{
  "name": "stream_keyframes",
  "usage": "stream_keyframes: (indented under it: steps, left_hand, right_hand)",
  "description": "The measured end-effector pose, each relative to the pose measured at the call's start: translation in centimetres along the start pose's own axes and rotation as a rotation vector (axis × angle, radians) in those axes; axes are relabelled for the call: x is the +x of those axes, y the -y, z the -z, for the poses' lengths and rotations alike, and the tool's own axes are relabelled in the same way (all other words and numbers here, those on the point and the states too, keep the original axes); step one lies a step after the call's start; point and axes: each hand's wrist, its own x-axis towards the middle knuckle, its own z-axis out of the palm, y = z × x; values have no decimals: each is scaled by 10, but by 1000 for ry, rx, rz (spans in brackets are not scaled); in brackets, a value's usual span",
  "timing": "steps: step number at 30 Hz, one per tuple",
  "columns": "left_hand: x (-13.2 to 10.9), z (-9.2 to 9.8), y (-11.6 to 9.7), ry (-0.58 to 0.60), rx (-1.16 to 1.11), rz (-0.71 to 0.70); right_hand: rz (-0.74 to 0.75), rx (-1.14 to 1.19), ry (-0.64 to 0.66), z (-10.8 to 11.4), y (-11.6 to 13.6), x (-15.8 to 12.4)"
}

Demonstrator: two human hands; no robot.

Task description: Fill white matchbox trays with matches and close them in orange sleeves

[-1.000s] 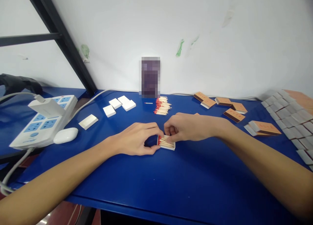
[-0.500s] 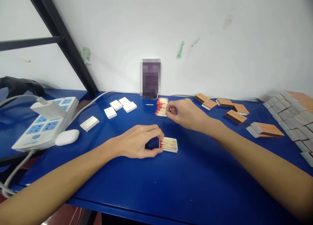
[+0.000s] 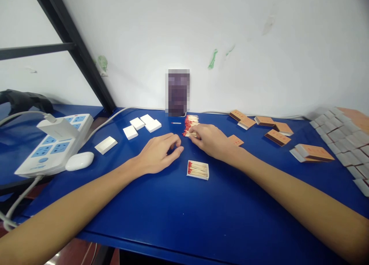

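Note:
A small white matchbox tray lies on the blue table, filled with red-tipped matches. Just behind it and to its left, my left hand is empty, fingers bent and thumb apart from them. Further back is a pile of loose matches, heads to the left. At the front of that pile, my right hand pinches at some matches between thumb and fingers; how many is hidden. A single match lies left of the pile. Partly behind my right wrist shows an orange matchbox.
Several white trays lie at the back left. Orange matchboxes are scattered at the back right, near stacked boxes. On the left stand a power strip and a white earbud case. A blurred phone-like object leans on the wall.
My left hand has let go of the tray and moved back and left. My right hand has shifted left and down onto the front of the pile, uncovering the orange matchbox by my wrist.

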Motion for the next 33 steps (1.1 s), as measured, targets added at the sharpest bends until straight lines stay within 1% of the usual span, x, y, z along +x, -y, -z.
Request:
stream_keyframes:
  steps: [8,12,15,19,26,29,33]
  left_hand:
    - [1,-4,2,-2,81,40]
    - [1,-4,2,11,130,52]
    - [1,-4,3,41,142,56]
    - [0,-5,4,68,164,67]
    - [-1,-6,5,77,184,54]
    - [-1,-6,4,79,182,59]
    - [-1,-5,3,94,162,53]
  right_hand:
    - [-6,44,57,7,3,-2]
    - [44,119,111,10,3,-6]
    - [71,166,102,8,3,-10]
    - [58,223,27,1,2,-12]
    - [-33,285,-178,-15,-4,-13]
    - [17,260,-230,-18,-4,-16]
    - [109,242,-271,-16,-1,-22]
